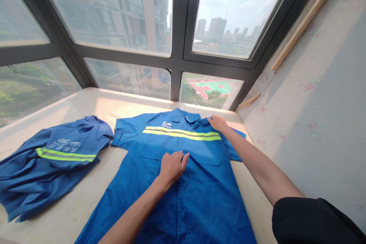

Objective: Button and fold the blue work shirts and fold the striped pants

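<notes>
A blue short-sleeved work shirt (200, 190) lies front up and spread out, with its collar toward the window. A yellow-green reflective band with a grey stripe crosses its chest, and white lettering shows above the band. My left hand (170, 167) is over the middle of the front, near the button placket, fingers loosely bent and thumb apart. At the shoulder on the right, beside the collar, my right hand (218, 124) has its fingers closed on the fabric. The sleeve on that side is partly hidden behind my forearm.
A second blue garment (54, 171) with a similar band lies rumpled on the left of the pale sill surface (94, 194). Dark window frames (177, 45) rise along the back. A flower-patterned wall (314, 114) with a peeling edge bounds the right side.
</notes>
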`<state>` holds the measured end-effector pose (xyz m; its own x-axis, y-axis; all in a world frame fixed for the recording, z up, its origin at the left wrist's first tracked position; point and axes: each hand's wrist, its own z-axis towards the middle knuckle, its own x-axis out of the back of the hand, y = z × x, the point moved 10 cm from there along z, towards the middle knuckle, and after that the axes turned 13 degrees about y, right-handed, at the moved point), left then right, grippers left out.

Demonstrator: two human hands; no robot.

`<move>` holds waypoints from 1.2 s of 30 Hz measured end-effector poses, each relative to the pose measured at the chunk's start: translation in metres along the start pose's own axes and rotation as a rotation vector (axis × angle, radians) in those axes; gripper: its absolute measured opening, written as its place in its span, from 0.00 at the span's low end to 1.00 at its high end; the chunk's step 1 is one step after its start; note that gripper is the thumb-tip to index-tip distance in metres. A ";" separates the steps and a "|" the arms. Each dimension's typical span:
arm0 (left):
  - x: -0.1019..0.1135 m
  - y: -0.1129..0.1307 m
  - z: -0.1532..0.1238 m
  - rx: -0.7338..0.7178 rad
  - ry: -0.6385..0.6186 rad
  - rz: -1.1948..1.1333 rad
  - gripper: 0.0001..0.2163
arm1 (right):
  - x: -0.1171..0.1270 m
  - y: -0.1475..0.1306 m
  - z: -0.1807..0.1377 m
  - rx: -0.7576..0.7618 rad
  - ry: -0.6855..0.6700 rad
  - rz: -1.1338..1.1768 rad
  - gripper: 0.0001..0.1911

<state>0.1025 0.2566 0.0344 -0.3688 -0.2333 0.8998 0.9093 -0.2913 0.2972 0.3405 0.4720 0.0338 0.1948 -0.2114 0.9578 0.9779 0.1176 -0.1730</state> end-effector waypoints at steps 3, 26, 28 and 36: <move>0.014 -0.013 0.059 0.085 0.031 0.050 0.22 | 0.000 0.023 -0.008 -0.011 -0.090 0.050 0.24; -0.102 -0.033 0.277 0.403 0.011 -0.188 0.17 | 0.022 0.122 -0.086 -0.345 -0.025 -0.146 0.14; -0.100 -0.030 0.274 0.410 0.032 -0.190 0.17 | 0.026 0.121 -0.090 -0.350 0.018 -0.175 0.15; -0.080 0.031 0.254 -0.124 0.214 -0.047 0.29 | 0.025 0.061 -0.099 -0.082 0.245 -0.119 0.30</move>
<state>0.2094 0.5014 0.0530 -0.4544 -0.4038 0.7940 0.8645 -0.4149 0.2838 0.4123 0.3778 0.0244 0.0809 -0.4484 0.8901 0.9959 0.0007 -0.0902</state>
